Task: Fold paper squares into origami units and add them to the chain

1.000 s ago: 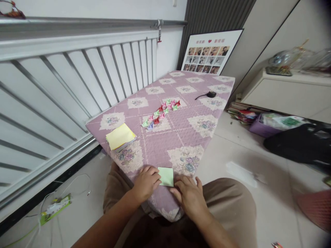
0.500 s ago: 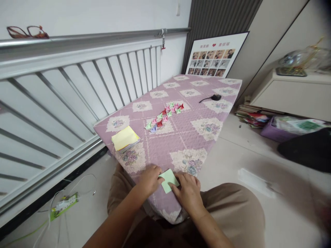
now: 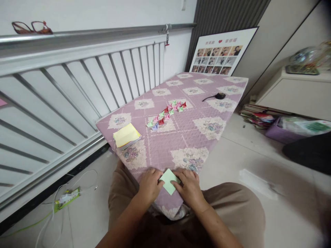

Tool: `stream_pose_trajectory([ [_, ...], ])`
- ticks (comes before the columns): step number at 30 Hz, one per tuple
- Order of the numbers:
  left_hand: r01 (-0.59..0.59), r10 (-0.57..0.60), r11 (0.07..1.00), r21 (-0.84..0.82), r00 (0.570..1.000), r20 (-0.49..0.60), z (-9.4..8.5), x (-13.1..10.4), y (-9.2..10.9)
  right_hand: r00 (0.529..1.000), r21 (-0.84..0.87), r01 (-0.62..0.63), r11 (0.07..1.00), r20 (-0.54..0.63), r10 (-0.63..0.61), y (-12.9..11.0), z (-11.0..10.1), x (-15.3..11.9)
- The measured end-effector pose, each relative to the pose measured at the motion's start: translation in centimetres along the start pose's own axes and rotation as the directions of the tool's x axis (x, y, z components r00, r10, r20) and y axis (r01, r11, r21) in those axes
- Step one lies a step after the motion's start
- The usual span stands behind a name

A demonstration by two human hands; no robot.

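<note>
Freshly turned corner-on, a pale green paper square [image 3: 167,182] lies on the cloth-covered bench [image 3: 160,146] at the lower centre of the frame, left hand [image 3: 150,186] and right hand [image 3: 190,187] holding its side corners, a diagonal apparently lined up between them.

The photo board [image 3: 222,50] bears a red heart [image 3: 220,41] amid lettering [image 3: 231,40] too blurred to read.

White wall [image 3: 103,13], pale tiled floor [image 3: 232,151].
</note>
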State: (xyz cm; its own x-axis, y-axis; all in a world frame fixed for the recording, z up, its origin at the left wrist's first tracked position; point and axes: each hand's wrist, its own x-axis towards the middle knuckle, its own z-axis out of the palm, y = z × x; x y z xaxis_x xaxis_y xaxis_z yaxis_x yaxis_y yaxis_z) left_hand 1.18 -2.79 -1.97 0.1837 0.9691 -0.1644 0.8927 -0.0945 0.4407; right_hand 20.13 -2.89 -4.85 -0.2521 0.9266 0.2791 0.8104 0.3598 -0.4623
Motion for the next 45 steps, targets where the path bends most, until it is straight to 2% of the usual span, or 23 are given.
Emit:
stream_pose_trajectory([
  [7, -0.017, 0.016, 1.000, -0.026, 0.999, -0.041, 0.2, -0.3, 0.0, 1.000, -0.001, 0.020, 1.000, -0.008, -0.020, 0.2, 0.2, -0.1],
  [21, -0.012, 0.012, 1.000, -0.002, 0.999, -0.040, 1.0, -0.6, -0.4, 0.999, 0.002, 0.017, 1.000, -0.029, -0.017, 0.1, 0.1, -0.2],
  [37, -0.030, 0.025, 0.998, -0.053, 0.996, -0.086, 1.1, -0.8, -0.3, 0.998, 0.008, 0.036, 0.999, -0.051, -0.036, 0.3, 0.5, -0.3],
  [45, -0.018, 0.017, 1.000, -0.011, 0.996, -0.091, 0.9, -0.9, -0.2, 0.997, 0.026, 0.029, 0.999, -0.066, -0.027, 0.2, 0.9, -0.5],
])
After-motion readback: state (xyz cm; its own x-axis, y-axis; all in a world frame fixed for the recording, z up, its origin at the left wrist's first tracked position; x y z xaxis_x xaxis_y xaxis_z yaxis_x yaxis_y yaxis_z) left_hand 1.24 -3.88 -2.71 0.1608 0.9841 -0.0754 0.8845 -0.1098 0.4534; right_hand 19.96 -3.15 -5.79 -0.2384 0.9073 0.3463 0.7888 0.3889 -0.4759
